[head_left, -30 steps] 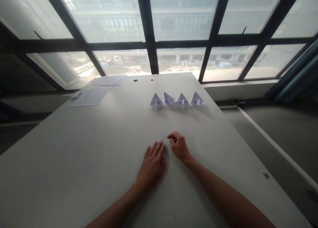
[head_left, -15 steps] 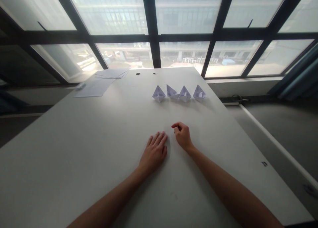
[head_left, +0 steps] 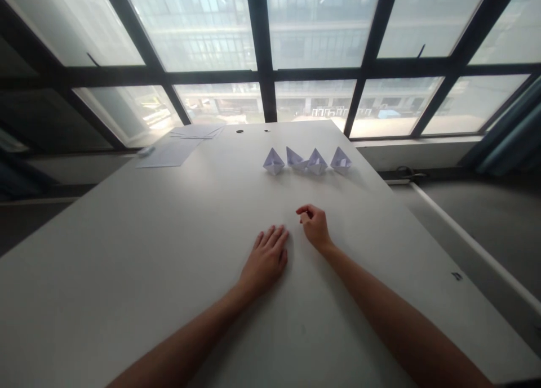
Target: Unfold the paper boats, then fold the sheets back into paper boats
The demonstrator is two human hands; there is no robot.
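Observation:
My left hand (head_left: 265, 263) lies palm down on the white table (head_left: 139, 253), fingers stretched out flat, holding nothing. Just to its right, my right hand (head_left: 315, 228) has its fingers curled in, the index hooked forward and a small gap above the thumb. Nothing shows in its grasp. Beyond both hands stands a row of folded white paper boats: one at the left (head_left: 274, 163), a pair close together with a sideways boat (head_left: 296, 159) and a boat facing me (head_left: 316, 163), and one at the right (head_left: 340, 161). Neither hand touches them.
White paper sheets (head_left: 167, 154) lie at the table's far left, with a small pale object (head_left: 146, 151) by their edge. Two dark round spots, one a larger hole (head_left: 239, 132), mark the far edge. Large windows with dark frames (head_left: 265, 56) rise behind; a blue curtain (head_left: 496, 134) hangs right.
The view has tilted slightly, shifting the scene a little. My right hand's index finger looks somewhat less curled. My left hand stays flat, and the paper boats stay in place.

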